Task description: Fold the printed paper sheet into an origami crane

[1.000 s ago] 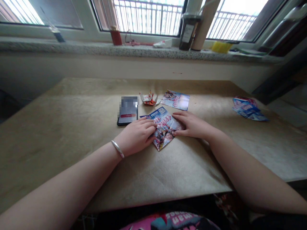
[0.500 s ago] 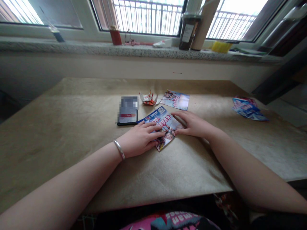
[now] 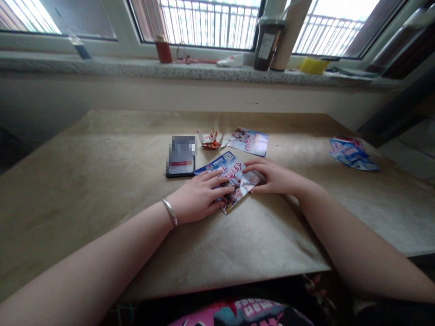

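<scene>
A blue and white printed flyer [image 3: 238,179] lies at an angle on the table in front of me. My left hand [image 3: 207,192] rests flat on its left part, fingers spread across the print, a silver bangle on the wrist. At the flyer's right corner is my right hand [image 3: 267,175], its fingers bent over the paper and its thumb at the near edge, with a gap between them. The corner within that gap looks slightly raised. A phone [image 3: 181,157] with a blurred screen lies beside the flyer's left corner. Beyond the flyer sits a folded paper crane [image 3: 213,140].
Another flyer [image 3: 249,141] lies farther back, and several more flyers [image 3: 353,155] are piled at the right. The windowsill [image 3: 129,69] behind the table [image 3: 84,181] holds a dark lidded jar [image 3: 267,47], a red container [image 3: 163,51] and a yellow object [image 3: 314,65].
My right hand's fingers have come farther over the flyer's right corner, and its thumb has shifted slightly along the near edge. My left hand stays nearly still.
</scene>
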Tool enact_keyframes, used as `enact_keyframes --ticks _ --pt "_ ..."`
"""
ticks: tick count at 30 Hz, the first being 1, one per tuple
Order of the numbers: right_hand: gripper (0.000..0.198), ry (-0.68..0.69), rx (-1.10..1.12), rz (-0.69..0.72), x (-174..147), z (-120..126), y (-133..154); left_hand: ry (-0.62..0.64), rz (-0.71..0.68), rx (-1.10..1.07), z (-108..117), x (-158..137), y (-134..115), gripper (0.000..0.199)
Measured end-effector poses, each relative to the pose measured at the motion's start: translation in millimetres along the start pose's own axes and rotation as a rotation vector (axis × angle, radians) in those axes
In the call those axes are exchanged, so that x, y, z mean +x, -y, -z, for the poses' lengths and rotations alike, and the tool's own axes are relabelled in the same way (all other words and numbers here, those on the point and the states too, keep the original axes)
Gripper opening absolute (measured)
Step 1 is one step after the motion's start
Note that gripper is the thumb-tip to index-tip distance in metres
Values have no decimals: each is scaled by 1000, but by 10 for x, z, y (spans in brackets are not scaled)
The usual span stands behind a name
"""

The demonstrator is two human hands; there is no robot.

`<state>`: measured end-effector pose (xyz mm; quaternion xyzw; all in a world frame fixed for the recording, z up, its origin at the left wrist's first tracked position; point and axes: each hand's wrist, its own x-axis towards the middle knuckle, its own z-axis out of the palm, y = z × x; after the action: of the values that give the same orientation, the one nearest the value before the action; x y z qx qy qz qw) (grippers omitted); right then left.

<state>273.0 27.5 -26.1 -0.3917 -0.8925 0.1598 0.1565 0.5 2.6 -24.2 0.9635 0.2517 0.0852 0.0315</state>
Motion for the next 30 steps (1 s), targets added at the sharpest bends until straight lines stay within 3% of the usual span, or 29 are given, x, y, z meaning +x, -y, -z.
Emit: enact_keyframes --ticks 7,15,25,30 --pt "38 -39 24 -11 -6 -2 43 41 -26 -57 -1 8 -12 43" --pt "12 -37 5 118 35 7 141 21 -43 -62 16 12 -26 44" --pt "7 -64 5 223 68 -17 148 34 -13 -66 2 6 -30 41" --pt "12 -101 -92 188 51 -6 186 20 -23 -71 2 4 -19 39"
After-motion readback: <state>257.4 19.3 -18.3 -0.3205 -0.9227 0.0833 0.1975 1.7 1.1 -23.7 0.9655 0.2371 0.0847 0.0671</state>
